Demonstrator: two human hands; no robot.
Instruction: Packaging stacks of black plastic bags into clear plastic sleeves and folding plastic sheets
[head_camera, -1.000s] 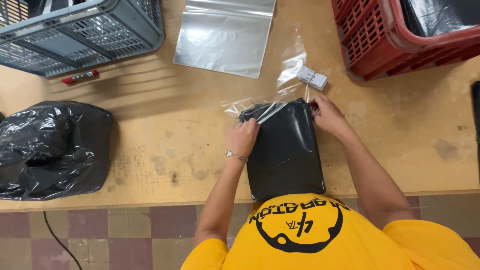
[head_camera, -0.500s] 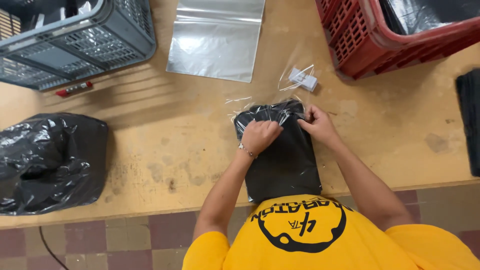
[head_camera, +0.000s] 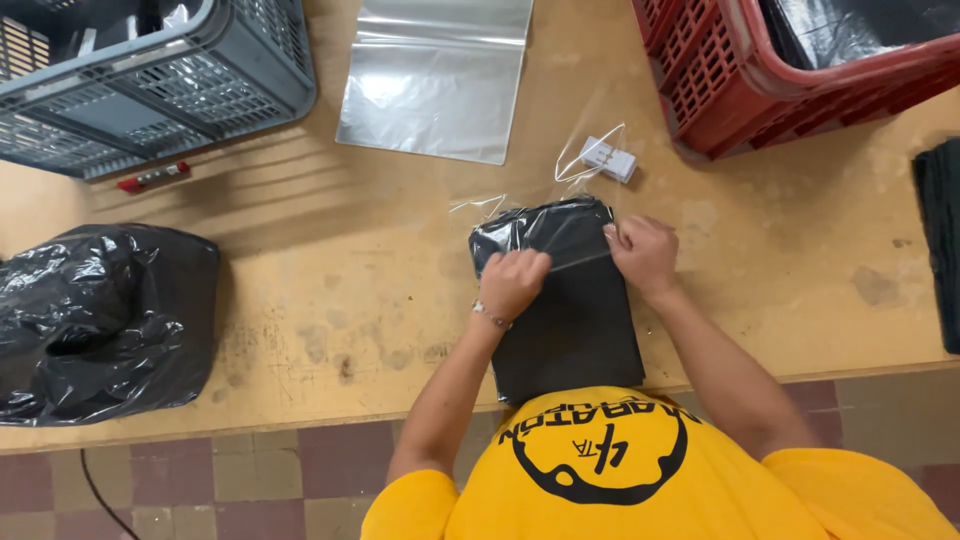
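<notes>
A folded black garment in a clear plastic bag (head_camera: 572, 312) lies flat on the wooden table (head_camera: 330, 300), right in front of me. My left hand (head_camera: 513, 282) presses with closed fingers on the bag's folded-over flap near its top left. My right hand (head_camera: 642, 254) pinches the same flap at the top right edge. A loose strip of clear film (head_camera: 478, 205) lies just beyond the bag's top left corner.
A stack of flat clear bags (head_camera: 436, 85) lies further back. A small white tag in clear wrap (head_camera: 606, 158) sits beside it. A grey crate (head_camera: 150, 80) is far left, a red crate (head_camera: 780, 70) far right, a black plastic sack (head_camera: 95, 320) at left. Dark fabric (head_camera: 940, 240) shows at the right edge.
Both hands slid from the bag's far end toward me, folding the clear flap down over the black garment. The bagged garment stays in place.
</notes>
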